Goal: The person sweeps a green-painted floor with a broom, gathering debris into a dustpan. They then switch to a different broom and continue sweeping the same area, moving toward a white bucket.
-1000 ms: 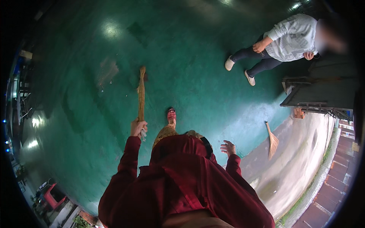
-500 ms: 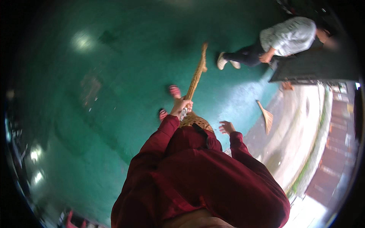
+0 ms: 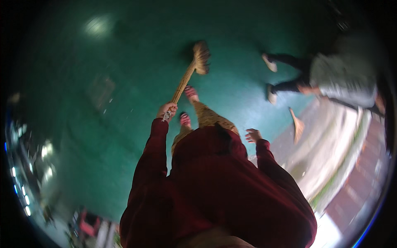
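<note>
Brooms: two. One straw broom (image 3: 191, 72), centre-top, handle gripped by left hand (image 3: 166, 111); one second broom (image 3: 296, 126), right, on green floor (image 3: 103, 82). Right hand (image 3: 253, 135): spread wide, empty. Other person (image 3: 331, 78): one, upper right.

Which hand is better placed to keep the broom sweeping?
Left. The left hand is closed on the broom handle, bristles out ahead on the green floor. The right hand hangs open at the side, holding nothing and well apart from the handle.
</note>
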Demonstrator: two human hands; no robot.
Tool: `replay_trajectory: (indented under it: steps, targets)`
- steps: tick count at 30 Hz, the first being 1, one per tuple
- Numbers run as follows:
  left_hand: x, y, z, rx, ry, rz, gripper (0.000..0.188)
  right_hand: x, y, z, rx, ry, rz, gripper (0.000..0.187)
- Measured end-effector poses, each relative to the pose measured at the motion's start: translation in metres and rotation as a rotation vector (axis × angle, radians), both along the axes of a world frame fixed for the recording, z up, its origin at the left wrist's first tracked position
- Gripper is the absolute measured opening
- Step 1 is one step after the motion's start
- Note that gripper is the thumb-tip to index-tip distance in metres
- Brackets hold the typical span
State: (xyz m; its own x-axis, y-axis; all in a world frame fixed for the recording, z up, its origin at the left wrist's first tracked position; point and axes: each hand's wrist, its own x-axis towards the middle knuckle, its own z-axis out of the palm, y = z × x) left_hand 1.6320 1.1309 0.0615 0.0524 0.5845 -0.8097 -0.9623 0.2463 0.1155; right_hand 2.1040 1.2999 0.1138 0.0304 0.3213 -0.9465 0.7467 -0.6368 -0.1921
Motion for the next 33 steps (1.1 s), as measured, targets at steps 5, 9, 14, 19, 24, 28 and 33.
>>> replay_trajectory:
  steps: [5,9,14,19,24,28,33]
  targets:
    - [-0.053,-0.133,0.041,-0.21,0.142,0.302,0.011,-0.097,0.058,0.001,0.017,0.091,0.219,0.038]
    - [-0.064,-0.166,0.036,-0.286,0.207,0.555,0.02,-0.175,0.122,0.004,0.048,0.17,0.381,0.037]
    - [-0.05,-0.132,0.028,-0.523,0.643,0.498,0.029,-0.262,0.159,0.004,0.133,0.186,0.524,0.036]
    - [-0.015,-0.168,0.1,-0.462,0.689,0.52,0.035,-0.328,0.136,-0.007,0.093,0.27,0.434,0.034]
    - [-0.005,-0.237,0.1,-0.199,0.243,0.739,0.027,-0.381,0.078,-0.037,-0.078,0.165,0.784,0.034]
    - [-0.022,-0.251,0.044,-0.18,0.415,0.652,0.023,-0.464,0.039,-0.054,-0.208,-0.027,0.927,0.035]
    - [0.027,-0.29,0.036,-0.384,0.551,0.7,0.037,-0.569,0.022,-0.037,-0.034,0.265,1.117,0.037]
